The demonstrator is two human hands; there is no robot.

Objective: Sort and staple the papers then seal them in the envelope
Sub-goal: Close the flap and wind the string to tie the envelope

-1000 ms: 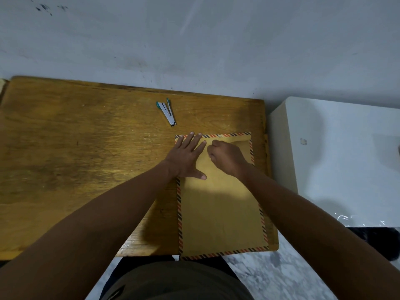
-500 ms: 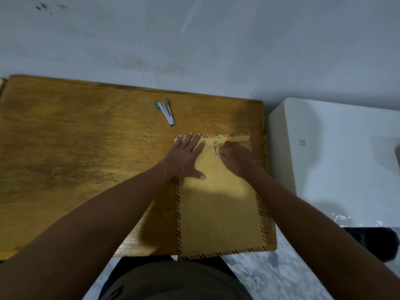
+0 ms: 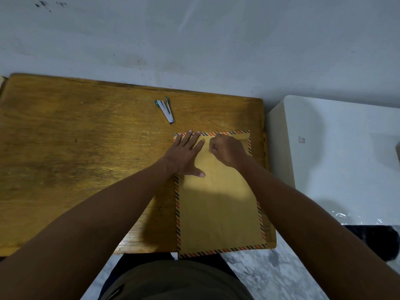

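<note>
A brown envelope (image 3: 218, 208) with a striped red and black border lies lengthwise on the right part of the wooden table (image 3: 86, 159); its near end hangs slightly over the front edge. My left hand (image 3: 186, 154) presses flat on its top left corner with fingers spread. My right hand (image 3: 227, 149) sits at the top middle of the envelope, fingers curled down over the small metal clasp, which is hidden under them. A silver stapler (image 3: 165, 109) with green ends lies open behind the envelope. No loose papers show.
A white cabinet or appliance (image 3: 346, 159) stands close against the table's right side. A pale wall runs along the table's far edge. Marbled floor shows below the front edge, beside my lap.
My right hand slid left along the flap and now covers the metal clasp that showed half a second ago. My left hand and the envelope stayed in place.
</note>
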